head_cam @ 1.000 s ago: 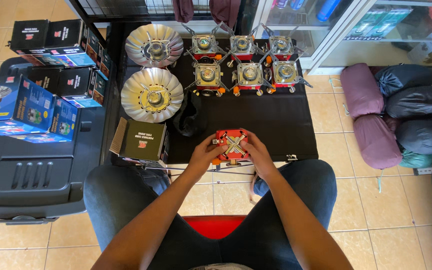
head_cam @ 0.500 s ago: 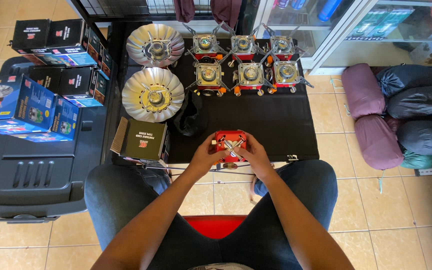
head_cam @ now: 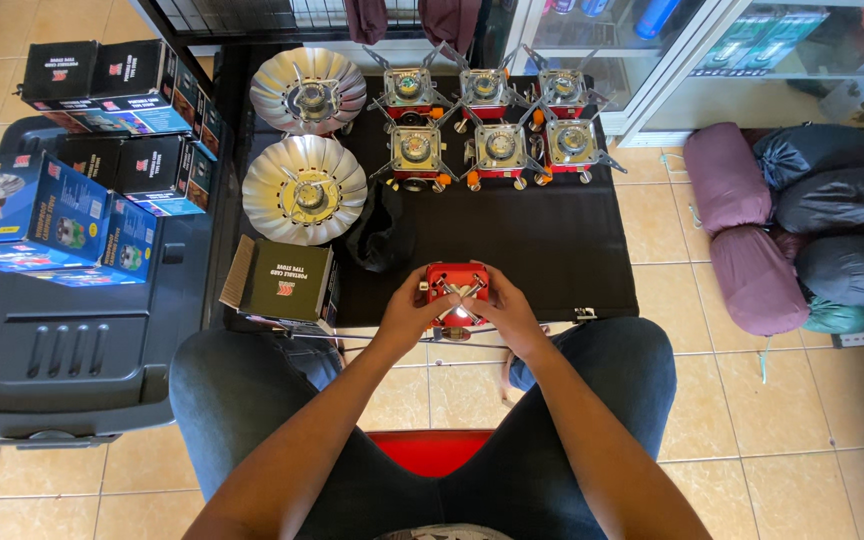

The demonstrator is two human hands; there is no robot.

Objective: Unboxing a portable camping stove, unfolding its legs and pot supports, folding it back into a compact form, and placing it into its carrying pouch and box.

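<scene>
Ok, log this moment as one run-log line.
left hand: grips small red square camping stove | right hand: grips same stove | under it: black mat | ahead: six red stoves unfolded

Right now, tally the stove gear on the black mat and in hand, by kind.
Unfolded red camping stoves on the black mat: 6
Red folded stove, held by left hand and right hand: 1
Silver fan-shaped windshield burners: 2
Black pouch: 1
Total: 10
</scene>
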